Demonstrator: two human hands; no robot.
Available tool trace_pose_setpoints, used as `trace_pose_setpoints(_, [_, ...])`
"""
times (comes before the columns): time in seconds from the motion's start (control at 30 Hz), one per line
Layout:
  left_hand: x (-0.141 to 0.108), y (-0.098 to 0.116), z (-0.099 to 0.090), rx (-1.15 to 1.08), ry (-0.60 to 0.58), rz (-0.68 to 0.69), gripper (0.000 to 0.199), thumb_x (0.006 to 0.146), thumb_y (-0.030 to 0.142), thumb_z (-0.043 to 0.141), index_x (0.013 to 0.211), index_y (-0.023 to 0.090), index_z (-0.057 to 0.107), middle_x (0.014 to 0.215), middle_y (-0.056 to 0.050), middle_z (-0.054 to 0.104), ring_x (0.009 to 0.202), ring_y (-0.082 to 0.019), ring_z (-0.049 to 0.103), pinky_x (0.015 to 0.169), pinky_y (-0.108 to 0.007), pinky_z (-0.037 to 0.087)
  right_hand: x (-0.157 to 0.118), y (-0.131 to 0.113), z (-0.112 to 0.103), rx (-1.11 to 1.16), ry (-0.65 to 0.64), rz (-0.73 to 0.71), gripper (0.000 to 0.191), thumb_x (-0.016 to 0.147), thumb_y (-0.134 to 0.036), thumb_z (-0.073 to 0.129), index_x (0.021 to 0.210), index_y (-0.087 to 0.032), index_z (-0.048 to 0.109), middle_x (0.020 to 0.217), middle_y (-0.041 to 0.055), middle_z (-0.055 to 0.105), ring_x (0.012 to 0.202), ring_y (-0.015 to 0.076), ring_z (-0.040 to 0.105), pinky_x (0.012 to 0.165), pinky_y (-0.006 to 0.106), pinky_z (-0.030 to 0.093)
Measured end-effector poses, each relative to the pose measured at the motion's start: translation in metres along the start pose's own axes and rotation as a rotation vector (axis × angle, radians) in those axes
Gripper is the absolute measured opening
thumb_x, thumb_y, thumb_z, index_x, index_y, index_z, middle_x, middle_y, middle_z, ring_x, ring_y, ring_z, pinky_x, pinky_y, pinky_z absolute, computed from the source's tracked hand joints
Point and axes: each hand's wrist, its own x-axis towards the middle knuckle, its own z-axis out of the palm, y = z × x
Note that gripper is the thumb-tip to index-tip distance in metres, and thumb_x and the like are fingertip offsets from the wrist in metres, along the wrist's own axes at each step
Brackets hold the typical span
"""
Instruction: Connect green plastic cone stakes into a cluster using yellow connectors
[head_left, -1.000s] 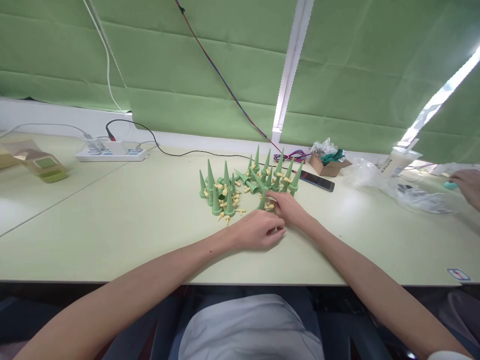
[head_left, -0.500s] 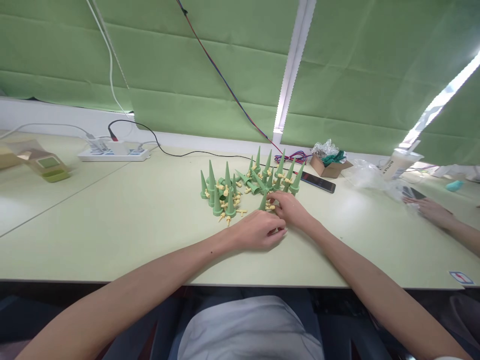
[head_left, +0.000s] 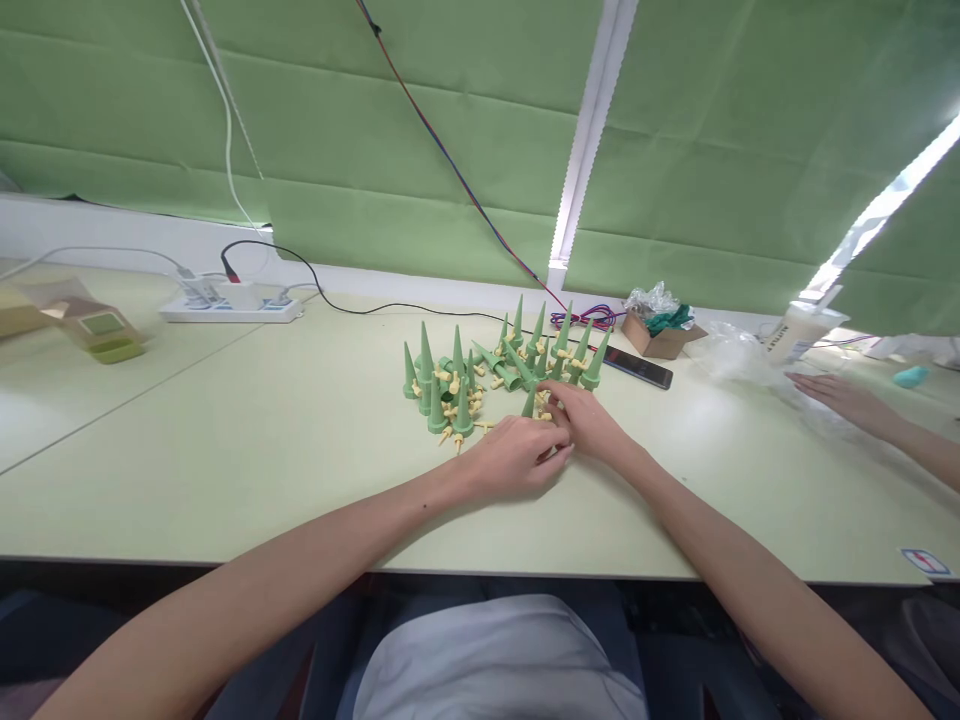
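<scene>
My left hand (head_left: 517,457) rests low over the table with its fingers curled together; whatever they may hold is hidden. Close against it, my right hand (head_left: 583,420) has bent fingers, and their grip is too small to make out. Just behind my left hand, a green cone-shaped spike (head_left: 529,402) stands point up, its base covered. A small yellow fitting (head_left: 545,416) shows beside the right fingertips. Several more green spikes (head_left: 463,412) stand upright in a cluster, with a few lying down, and small yellow valve-like pieces (head_left: 459,441) are scattered among them.
Behind the spikes lie a phone (head_left: 637,367) and coiled wires (head_left: 589,318). A small cardboard box (head_left: 658,338), clear plastic (head_left: 731,352) and a drink cup (head_left: 802,328) are at right, near another person's hand (head_left: 847,398). A power strip (head_left: 232,310) and a carton (head_left: 101,328) are at left.
My right hand's fingers have come closer to my left hand, which has barely moved. The other person's hand has shifted left and up onto the clear plastic.
</scene>
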Motion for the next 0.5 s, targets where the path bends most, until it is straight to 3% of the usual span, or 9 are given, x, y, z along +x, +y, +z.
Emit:
trace_pose_setpoints(0.17, [0.001, -0.002, 0.002, -0.006, 0.115, -0.07, 0.021, 0.096, 0.023, 0.047, 0.079, 0.018, 0.058, 0.064, 0.001, 0.059, 0.057, -0.012, 0.047, 0.059, -0.028, 0.031, -0.001, -0.004, -0.004, 0.116, 0.106, -0.055, 0.027, 0.099, -0.022, 0.045, 0.117, -0.018, 0.064, 0.101, 0.0107, 0.071, 0.088, 0.0229, 0.066, 0.082, 0.035, 0.05])
trace_pose_setpoints(0.37, [0.002, -0.004, 0.003, 0.003, 0.193, -0.123, 0.02, 0.097, 0.026, 0.049, 0.09, 0.018, 0.065, 0.068, 0.0, 0.064, 0.056, -0.012, 0.051, 0.06, -0.027, 0.036, -0.002, -0.013, -0.011, 0.286, 0.181, 0.027, 0.021, 0.098, -0.033, 0.05, 0.113, -0.02, 0.056, 0.092, 0.0048, 0.066, 0.06, 0.015, 0.057, 0.061, 0.029, 0.046])
trace_pose_setpoints(0.5, [0.002, -0.006, 0.005, 0.015, 0.248, -0.143, 0.017, 0.097, 0.025, 0.049, 0.096, 0.018, 0.065, 0.067, 0.001, 0.064, 0.056, -0.012, 0.052, 0.06, -0.026, 0.038, -0.003, -0.016, -0.011, 0.357, 0.267, 0.069, 0.022, 0.095, -0.038, 0.055, 0.11, -0.021, 0.054, 0.089, 0.0024, 0.064, 0.051, 0.0121, 0.054, 0.055, 0.028, 0.044])
